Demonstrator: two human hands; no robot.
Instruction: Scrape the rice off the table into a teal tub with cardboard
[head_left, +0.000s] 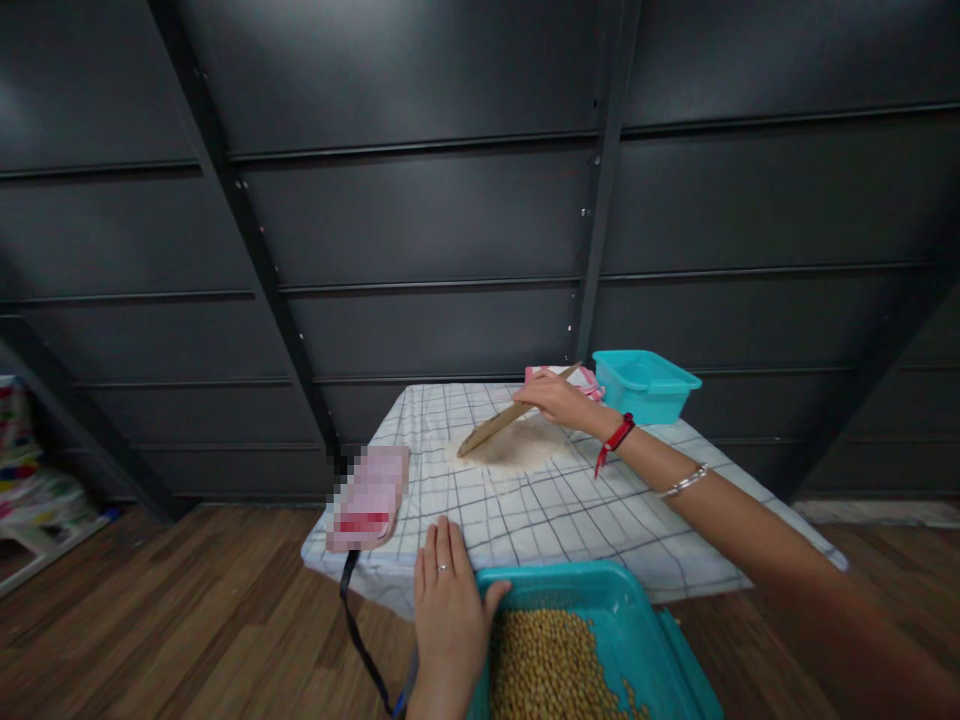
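2 hands working: R hand (553,397) gripping wooden board (491,430), tilted, low edge meeting pale powder (529,447) on cloth-covered tabletop (517,535). L hand (451,615) lying flat, fingers straight, gripping nothing, thumb resting by rim of near bin (630,640) w/ beans (551,660). Job looking approx midway: powder sitting partly heaped by board, loose scatter left; far bin's (652,400) contents not showing.

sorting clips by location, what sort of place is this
Possibly a simple indoor workspace in a shed-like building, judging by the dark panelled wall with its exposed beams, the wood-look floor and the cloth-covered table.
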